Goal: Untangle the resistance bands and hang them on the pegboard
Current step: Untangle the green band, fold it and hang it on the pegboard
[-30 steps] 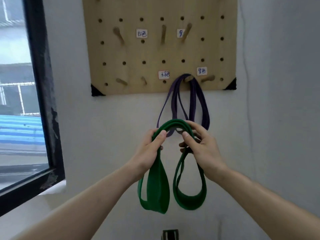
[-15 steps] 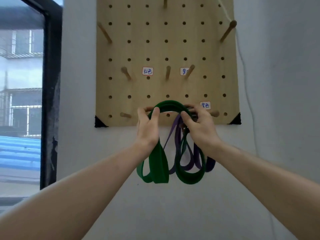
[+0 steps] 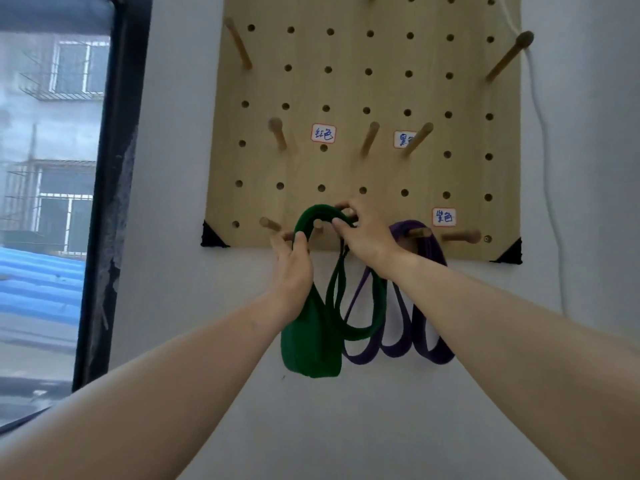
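Two bands at the bottom row of the wooden pegboard (image 3: pixel 381 91).
The green band (image 3: pixel 311 341), bunched in loops, arches over a bottom-row peg (image 3: pixel 318 224) and dangles down the wall; the purple band (image 3: pixel 427 251) hangs in several loops from the next peg (image 3: pixel 419 233) to its right.

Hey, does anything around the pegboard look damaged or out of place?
Only the black window frame left of the pegboard: its paint is chipped and flaking along its right edge. Nothing else stands out.

Wooden pegboard (image 3: pixel 346 88) on wall (image 3: pixel 180 202): pegs (image 3: pixel 369 138) in several holes, handwritten labels (image 3: pixel 323 133). Purple band (image 3: pixel 420 327) hangs from bottom-row peg (image 3: pixel 420 233); green band (image 3: pixel 311 351) arches over another peg to its left.
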The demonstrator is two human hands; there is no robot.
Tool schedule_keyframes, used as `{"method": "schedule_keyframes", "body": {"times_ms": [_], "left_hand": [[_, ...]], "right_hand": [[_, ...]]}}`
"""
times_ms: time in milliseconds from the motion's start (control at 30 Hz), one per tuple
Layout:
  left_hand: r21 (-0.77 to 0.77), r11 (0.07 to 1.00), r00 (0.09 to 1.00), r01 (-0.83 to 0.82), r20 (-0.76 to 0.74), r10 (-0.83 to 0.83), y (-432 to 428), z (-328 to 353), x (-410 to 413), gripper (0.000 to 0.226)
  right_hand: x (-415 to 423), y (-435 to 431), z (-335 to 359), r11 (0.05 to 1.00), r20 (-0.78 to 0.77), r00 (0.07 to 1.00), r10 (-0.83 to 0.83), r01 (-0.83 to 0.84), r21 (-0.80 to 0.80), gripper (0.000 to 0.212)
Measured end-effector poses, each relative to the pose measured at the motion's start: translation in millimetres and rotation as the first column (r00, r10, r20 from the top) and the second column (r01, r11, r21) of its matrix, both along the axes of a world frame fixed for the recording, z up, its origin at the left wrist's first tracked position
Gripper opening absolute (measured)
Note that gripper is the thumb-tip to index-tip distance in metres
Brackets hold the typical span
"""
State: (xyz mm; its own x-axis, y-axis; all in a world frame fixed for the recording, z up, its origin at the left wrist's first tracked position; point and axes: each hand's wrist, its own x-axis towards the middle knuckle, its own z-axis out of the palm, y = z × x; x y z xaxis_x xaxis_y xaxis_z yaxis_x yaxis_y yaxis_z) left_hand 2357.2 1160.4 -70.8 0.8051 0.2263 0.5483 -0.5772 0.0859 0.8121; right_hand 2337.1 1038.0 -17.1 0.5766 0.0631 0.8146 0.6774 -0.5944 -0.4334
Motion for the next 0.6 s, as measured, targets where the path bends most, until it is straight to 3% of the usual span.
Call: {"method": "schedule_keyframes", "body": {"times_ms": [167, 367, 500, 600], "left_hand": [[0.014, 1.000, 0.998, -0.020, 0.060, 0.019, 2, -6, 16, 0.023], [0.070, 0.989, 0.988, -0.131, 0.093, 0.124, 7, -7, 28, 0.018], [0.218, 0.911, 0.927, -0.351, 0.218, 0.305, 15, -23, 28, 0.032], [0.231, 0.910, 0.899, -0.344, 0.361, 0.248, 24, -32, 26, 0.037]], "right_hand": [[20, -10, -13, 0.990, 0.037, 0.996, -0.080, 0.084, -0.117, 0.021], [26, -11, -5, 0.911, 0.128, 0.938, -0.322, 0.344, -0.228, 0.028], [26, -13, -13, 0.916, 0.212, 0.948, -0.237, 0.291, -0.275, 0.045], [25, -16, -21, 0.919, 0.237, 0.959, -0.154, 0.227, -0.322, 0.061]]}}
